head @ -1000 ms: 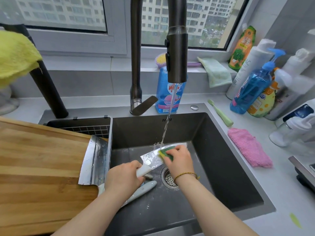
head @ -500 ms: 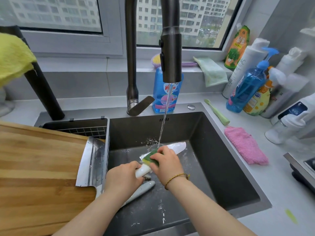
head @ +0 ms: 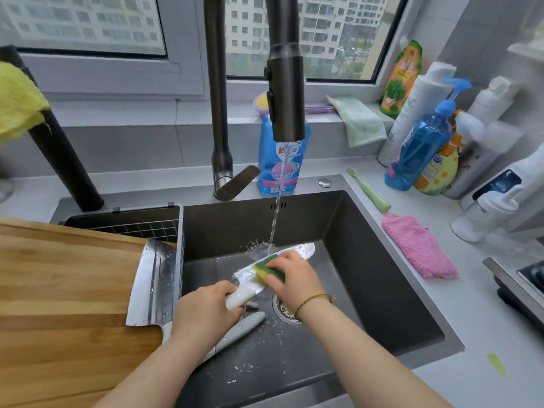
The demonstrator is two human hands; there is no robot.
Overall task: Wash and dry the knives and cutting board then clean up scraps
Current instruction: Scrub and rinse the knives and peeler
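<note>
At your far left, one yellow cloth drapes over a black post. Below it, the single wooden cutting board lies across the left end of the sink. A cleaver rests flat on the board's right edge. That is the first of three knives you can count.

The second, a grey-handled knife, lies on the sink floor, partly under your left hand. That hand has its fingers wrapped round the handle of the third, a white-handled knife, and holds it over the basin with the blade pointing away and to the right. Your right hand clutches one green-and-yellow sponge, pressed onto the middle of that blade.

A thin stream from the faucet lands on the blade just beside the sponge. The drain sits below your right wrist.

Further right, one pale green cloth hangs off the sill and one pink cloth lies on the counter. That makes three cloths. One green scrap lies near the counter's front edge.
</note>
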